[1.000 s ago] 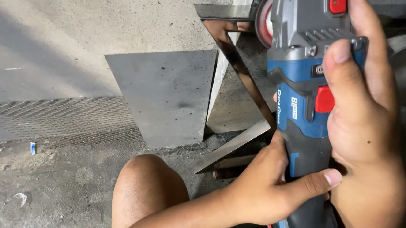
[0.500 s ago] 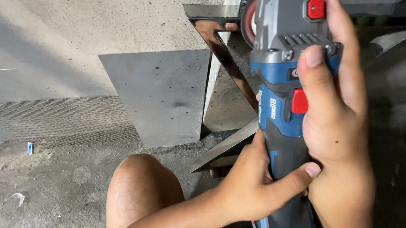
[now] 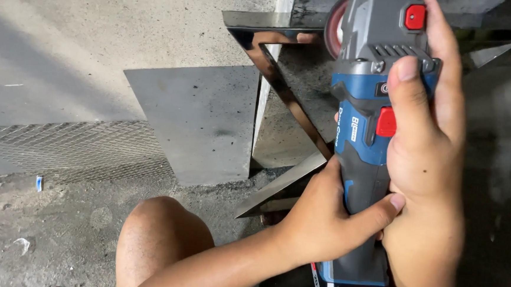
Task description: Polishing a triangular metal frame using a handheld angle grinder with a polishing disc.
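Both hands are gripping the blue-grey angle grinder (image 3: pixel 365 138): right hand (image 3: pixel 425 166) closed over the body, left hand (image 3: pixel 321 224) wrapped round the handle. Risk: the red disc (image 3: pixel 335 29) is sitting at the shiny metal frame (image 3: pixel 288 92) edge and may be catching there, kicking toward the bare knee (image 3: pixel 161 238).

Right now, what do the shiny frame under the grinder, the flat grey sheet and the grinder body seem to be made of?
The frame looks like polished metal, perhaps stainless steel: it mirrors its surroundings. The flat sheet seems dull bare metal, matte grey with dark smudges. The grinder body appears to be moulded plastic, blue and grey with red buttons. The mesh looks like expanded metal.
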